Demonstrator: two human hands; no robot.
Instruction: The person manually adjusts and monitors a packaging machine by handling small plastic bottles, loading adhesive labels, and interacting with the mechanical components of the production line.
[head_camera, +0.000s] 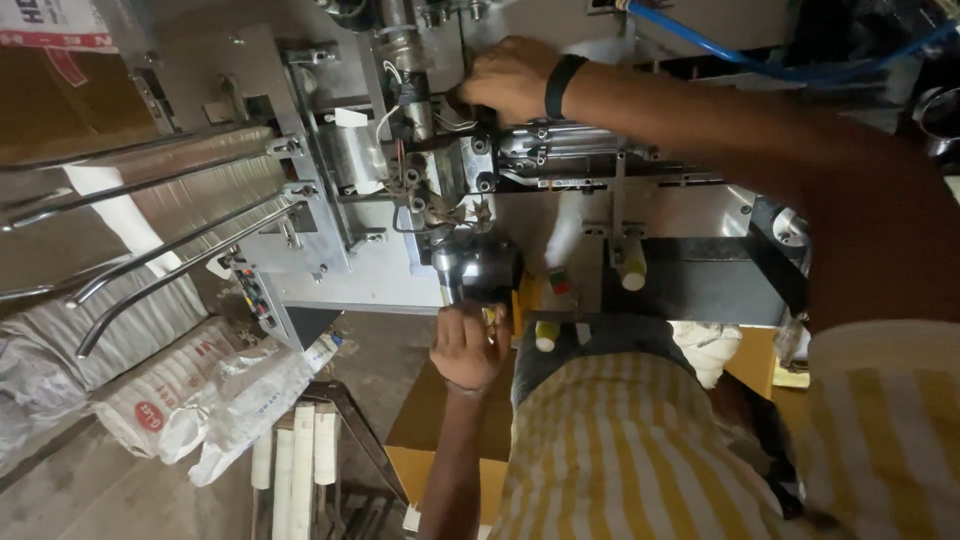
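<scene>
Right hand (508, 78): fingers curled on far machine head (440, 150) | Left hand (466, 345): fist closed around near black cylinder (482, 268)

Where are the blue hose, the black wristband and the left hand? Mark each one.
blue hose (760, 68), head view, middle of its run.
black wristband (562, 85), head view, its outer face.
left hand (465, 348), head view, back of the hand.

A yellow-and-white striped shirt (620, 440), a black wristband (562, 85), a blue hose (740, 60), white sacks (200, 395) with red marks, a grey metal machine (330, 270).
</scene>
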